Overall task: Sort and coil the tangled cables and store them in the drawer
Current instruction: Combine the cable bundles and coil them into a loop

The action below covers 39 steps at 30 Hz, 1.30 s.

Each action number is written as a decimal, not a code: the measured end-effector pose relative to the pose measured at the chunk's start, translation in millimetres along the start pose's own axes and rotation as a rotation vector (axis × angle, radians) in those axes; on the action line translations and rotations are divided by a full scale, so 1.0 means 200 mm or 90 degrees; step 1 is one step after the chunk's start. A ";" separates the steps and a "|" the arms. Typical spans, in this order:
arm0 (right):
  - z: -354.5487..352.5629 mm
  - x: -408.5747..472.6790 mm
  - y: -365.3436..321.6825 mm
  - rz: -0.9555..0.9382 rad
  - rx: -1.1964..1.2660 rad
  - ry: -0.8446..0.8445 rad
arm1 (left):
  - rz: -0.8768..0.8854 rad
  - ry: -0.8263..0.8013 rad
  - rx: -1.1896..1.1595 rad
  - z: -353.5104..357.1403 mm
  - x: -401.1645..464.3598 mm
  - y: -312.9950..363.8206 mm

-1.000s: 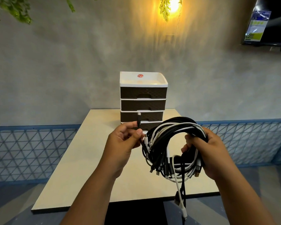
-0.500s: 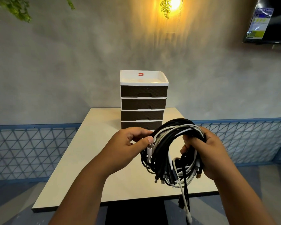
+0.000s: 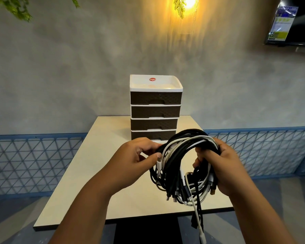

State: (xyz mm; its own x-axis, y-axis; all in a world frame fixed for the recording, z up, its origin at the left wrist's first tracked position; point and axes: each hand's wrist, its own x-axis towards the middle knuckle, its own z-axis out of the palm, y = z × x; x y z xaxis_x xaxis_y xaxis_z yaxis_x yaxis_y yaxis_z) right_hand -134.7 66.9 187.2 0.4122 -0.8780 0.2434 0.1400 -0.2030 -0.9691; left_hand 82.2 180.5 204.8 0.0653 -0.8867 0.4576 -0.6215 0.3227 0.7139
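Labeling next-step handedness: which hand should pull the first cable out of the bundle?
Left, probably. The left hand already pinches a white connector at the edge of the cable bundle, while the right hand grips the whole coil and acts as anchor.

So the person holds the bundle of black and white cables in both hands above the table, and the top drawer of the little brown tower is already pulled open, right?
Not quite. The head view shows all four brown woven-look drawers of the white-framed drawer tower closed. The rest stands: the left hand and the right hand both hold the bundle of black and white cables above the pale square table.
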 end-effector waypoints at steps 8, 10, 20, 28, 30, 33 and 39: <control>0.06 0.02 0.04 0.036 0.068 0.004 | 0.011 0.140 0.002 0.09 0.00 -0.04; 0.07 0.02 0.05 0.036 0.067 0.010 | -0.048 0.163 -0.101 0.12 -0.01 -0.04; 0.13 0.00 0.09 0.047 0.059 0.029 | -0.266 0.283 -0.570 0.23 0.02 -0.01; 0.10 -0.01 0.11 0.054 0.067 0.030 | -0.215 0.187 -0.477 0.19 0.00 -0.03; 0.10 -0.01 0.11 0.055 0.070 0.032 | -0.186 0.182 -0.410 0.19 0.00 -0.02; 0.12 -0.01 0.12 0.057 0.073 0.029 | -0.155 0.189 -0.350 0.21 0.00 -0.01; 0.13 0.00 0.12 0.058 0.051 0.054 | -0.202 0.138 -0.393 0.19 0.03 0.00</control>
State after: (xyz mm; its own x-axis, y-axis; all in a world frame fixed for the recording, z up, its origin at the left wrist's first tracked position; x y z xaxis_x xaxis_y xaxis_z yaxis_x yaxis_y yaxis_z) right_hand -107.4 72.9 164.2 0.3496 -0.9254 0.1465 0.1779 -0.0880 -0.9801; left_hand 53.0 161.6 186.9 0.3622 -0.9037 0.2285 0.0030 0.2463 0.9692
